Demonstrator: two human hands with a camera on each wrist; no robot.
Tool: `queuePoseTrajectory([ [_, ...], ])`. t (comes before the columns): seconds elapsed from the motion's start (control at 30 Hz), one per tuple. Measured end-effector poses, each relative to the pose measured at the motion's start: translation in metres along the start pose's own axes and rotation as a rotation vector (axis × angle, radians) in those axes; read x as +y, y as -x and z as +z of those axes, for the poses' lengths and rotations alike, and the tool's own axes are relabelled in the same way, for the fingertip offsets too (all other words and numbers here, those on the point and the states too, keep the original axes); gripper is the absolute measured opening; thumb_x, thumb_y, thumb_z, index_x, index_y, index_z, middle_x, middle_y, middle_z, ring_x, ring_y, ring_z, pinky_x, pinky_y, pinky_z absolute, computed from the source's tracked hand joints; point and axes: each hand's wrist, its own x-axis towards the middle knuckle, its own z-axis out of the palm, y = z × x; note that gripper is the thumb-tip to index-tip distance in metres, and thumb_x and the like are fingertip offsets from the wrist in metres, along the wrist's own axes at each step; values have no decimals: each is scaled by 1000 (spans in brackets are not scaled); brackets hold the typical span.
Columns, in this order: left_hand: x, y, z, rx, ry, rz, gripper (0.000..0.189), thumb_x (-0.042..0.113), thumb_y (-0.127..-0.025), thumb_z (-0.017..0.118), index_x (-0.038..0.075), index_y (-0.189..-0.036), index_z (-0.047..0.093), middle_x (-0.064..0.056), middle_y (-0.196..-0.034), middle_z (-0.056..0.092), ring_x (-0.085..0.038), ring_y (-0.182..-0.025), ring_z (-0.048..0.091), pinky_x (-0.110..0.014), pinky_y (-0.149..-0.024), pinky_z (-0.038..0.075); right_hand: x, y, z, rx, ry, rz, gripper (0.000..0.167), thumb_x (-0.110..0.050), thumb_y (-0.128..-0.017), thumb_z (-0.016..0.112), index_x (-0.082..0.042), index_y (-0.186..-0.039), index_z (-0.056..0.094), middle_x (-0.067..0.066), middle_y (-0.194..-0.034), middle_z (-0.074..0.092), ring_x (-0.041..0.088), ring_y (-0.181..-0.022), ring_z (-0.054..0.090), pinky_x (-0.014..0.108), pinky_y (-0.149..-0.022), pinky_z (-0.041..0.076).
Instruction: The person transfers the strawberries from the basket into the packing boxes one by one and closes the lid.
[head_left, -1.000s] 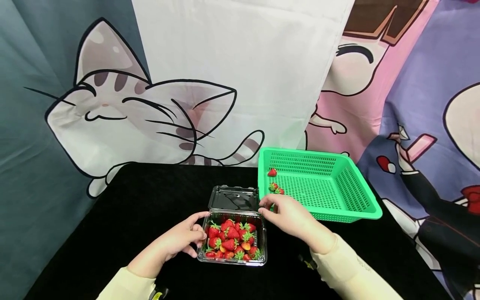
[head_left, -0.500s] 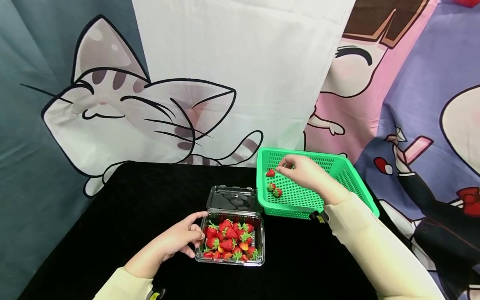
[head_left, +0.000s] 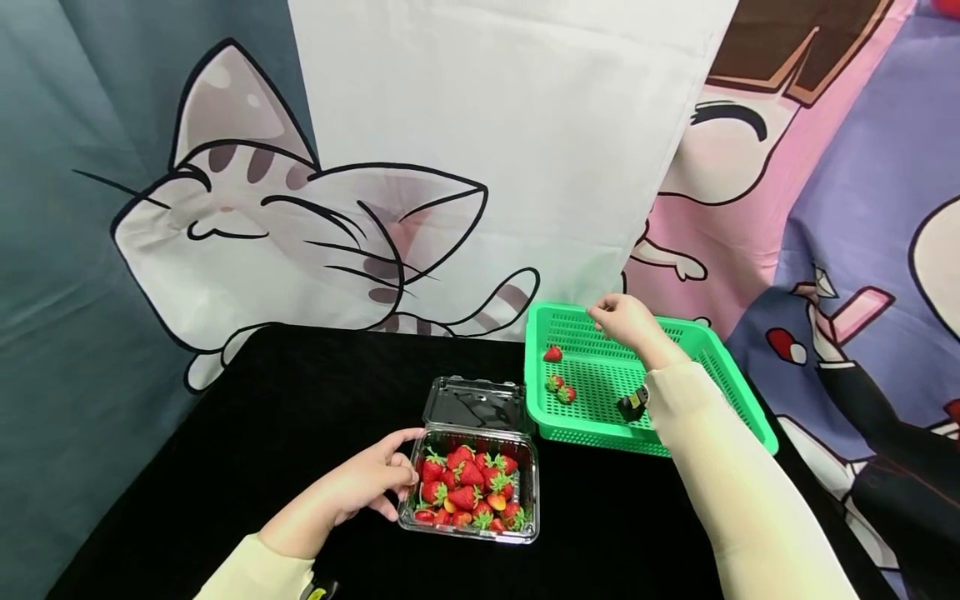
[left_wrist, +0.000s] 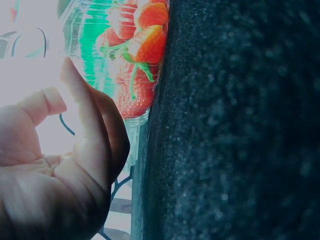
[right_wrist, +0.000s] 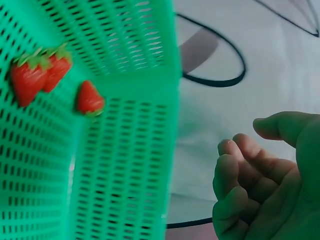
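A clear plastic clamshell box [head_left: 504, 536], filled with several strawberries [head_left: 468, 475], sits on the black cloth with its lid [head_left: 480, 406] folded back. My left hand [head_left: 371, 477] rests against the box's left side, fingertips at the rim. In the left wrist view, the left hand [left_wrist: 75, 145] is loosely bent beside the box wall. My right hand [head_left: 626, 321] is over the far edge of the green basket [head_left: 592, 435]. The right wrist view shows the right hand [right_wrist: 260, 185] with loosely curled fingers, the thumb apart and nothing held.
Inside the basket's left end lie a single strawberry [head_left: 552, 354] and a pair of strawberries [head_left: 566, 394]. The basket stands right behind the box, close to the lid. A printed cat curtain [head_left: 450, 100] hangs behind the black-covered table [head_left: 315, 392].
From beside the box lid, my right hand has moved up and right, over the basket to its far edge. The left hand has stayed at the box, and the strawberries lie as before.
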Motion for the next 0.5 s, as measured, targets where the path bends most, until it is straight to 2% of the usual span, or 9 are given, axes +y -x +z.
queuePoseTrajectory([
  [0.1,0,0,0,-9,1,-2,75,8,-87,60,12,-154,27,-9,-87,61,-18,-71,56,-29,-49,54,9,-6,11,-40,45,15,32,-35,-102,48,-7,-108,62,13,-98,66,28,-84,62,40,-72,48],
  [0.17,0,0,-1,-11,2,1,75,7,-87,60,12,-154,27,-9,-87,60,-17,-70,56,-29,-48,53,13,-11,20,-71,92,8,31,-33,-102,47,-7,-106,63,11,-94,65,26,-80,59,39,-71,47],
  [0.3,1,1,-2,-14,15,5,75,7,-87,60,12,-154,27,-9,-86,60,-17,-69,55,-28,-47,53,18,-24,41,-132,163,2,29,-31,-101,48,-10,-82,54,1,-67,46,18,-59,41,37,-62,39],
  [0.37,0,1,-1,-16,22,5,76,7,-86,61,12,-154,27,-9,-86,60,-16,-69,55,-28,-47,53,19,-30,51,-167,182,16,31,-30,-100,49,-12,-75,45,-1,-60,35,16,-53,31,35,-58,35],
  [0.4,0,1,0,-16,23,5,76,7,-86,61,12,-154,27,-9,-86,60,-16,-69,55,-28,-48,53,19,-32,56,-179,200,23,31,-30,-100,50,-11,-75,46,0,-61,35,16,-54,31,36,-58,35],
  [0.47,1,2,0,-14,26,5,76,7,-86,61,11,-154,27,-9,-86,60,-16,-69,55,-28,-48,53,17,-36,64,-205,248,26,26,-30,-100,51,-7,-88,57,7,-72,53,21,-62,47,39,-63,43],
  [0.5,0,2,0,-12,27,4,76,7,-86,61,11,-154,27,-9,-86,60,-16,-69,55,-28,-48,53,15,-37,67,-223,264,28,28,-29,-101,51,-3,-99,61,12,-84,60,25,-72,55,41,-69,47],
])
